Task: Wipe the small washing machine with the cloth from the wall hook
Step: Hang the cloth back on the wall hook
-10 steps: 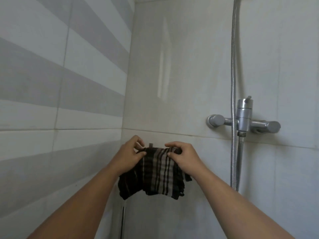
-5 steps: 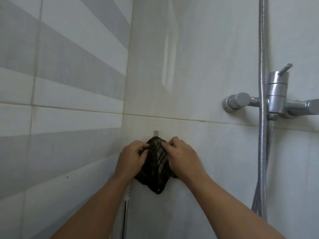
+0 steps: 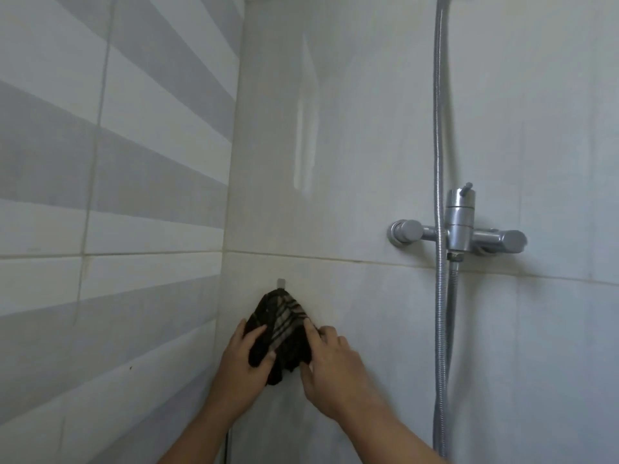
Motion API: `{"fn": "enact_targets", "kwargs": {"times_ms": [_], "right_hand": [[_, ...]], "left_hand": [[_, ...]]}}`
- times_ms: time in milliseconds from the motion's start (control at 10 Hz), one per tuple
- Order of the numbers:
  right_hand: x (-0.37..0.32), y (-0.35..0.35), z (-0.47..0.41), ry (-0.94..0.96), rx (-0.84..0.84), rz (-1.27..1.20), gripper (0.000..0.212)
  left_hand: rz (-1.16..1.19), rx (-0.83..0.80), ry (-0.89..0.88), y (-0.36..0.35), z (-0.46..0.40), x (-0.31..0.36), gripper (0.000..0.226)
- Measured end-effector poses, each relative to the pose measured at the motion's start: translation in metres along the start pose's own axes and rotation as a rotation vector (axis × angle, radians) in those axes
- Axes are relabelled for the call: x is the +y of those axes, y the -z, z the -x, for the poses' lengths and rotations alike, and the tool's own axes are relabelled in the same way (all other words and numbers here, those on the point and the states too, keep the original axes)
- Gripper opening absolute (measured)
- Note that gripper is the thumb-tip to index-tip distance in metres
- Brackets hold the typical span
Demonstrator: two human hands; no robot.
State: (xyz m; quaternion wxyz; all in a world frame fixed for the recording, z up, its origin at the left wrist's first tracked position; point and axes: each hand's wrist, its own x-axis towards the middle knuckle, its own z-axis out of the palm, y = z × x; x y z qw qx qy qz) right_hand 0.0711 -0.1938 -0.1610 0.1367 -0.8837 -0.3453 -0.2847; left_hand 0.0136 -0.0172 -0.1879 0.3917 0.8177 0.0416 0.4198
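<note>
While the dark brown-and-cream striped cloth (image 3: 280,333) hangs bunched from the small grey metal wall hook (image 3: 281,283), you're at step one w/ most of the job ahead, as I read it. Top of the cloth comes to a point right at the hook, so it looks caught on it, not lifted clear; can't say for certain whether a loop or just a fold sits over the hook. Small washing machine isn't in view at all, so no wiping is possible yet: you'd need to free the cloth, turn away from the white tiled wall (image 3: 351,145) and get to the machine.

Hands: your left hand (image 3: 244,360) is curled round the cloth's left edge, thumb across the front, fingers wrapped behind, gripping a gather of fabric approx halfway down. Your right hand (image 3: 331,366) is partly closed on the right edge, index finger laid up along the fabric, thumb side pinching the lower bunch. Both are holding cloth; neither is on the hook itself. The cloth's lower end droops between your two hands.

Chrome shower mixer valve (image 3: 460,229) and its ribbed metal hose (image 3: 439,128) sit well apart to the right, not involved.
</note>
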Motion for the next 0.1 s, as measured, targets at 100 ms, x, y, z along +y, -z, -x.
{"fn": "enact_targets", "kwargs": {"times_ms": [100], "right_hand": [[-0.0016,0.0177,0.0226,-0.019,0.04,-0.11,0.073]], "left_hand": [[0.028,0.05,0.007,0.0021,0.0184,0.0094,0.058]]}}
